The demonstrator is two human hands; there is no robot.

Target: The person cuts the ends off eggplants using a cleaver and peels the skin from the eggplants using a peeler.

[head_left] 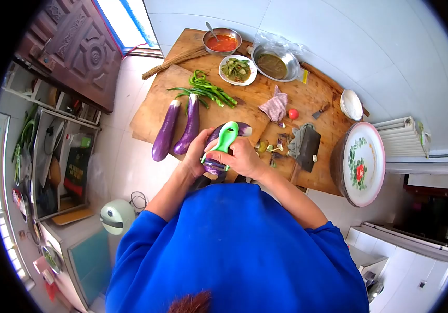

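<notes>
Though near the table edge (315, 178), peeler (226, 137) well apart from bowls (293, 65)

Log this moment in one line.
left hand: eggplant | right hand: peeler, at eggplant's end | table: two more eggplants, tomato, cleaver

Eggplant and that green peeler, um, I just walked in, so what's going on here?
A person in blue is working on an eggplant over the table's near edge. The left grip holds the eggplant, and the right grip holds the peeler, its head down at the eggplant's lower end. How much skin is off is hard to tell. Two other eggplants lie to the person's left, with green peppers just beyond.
</notes>
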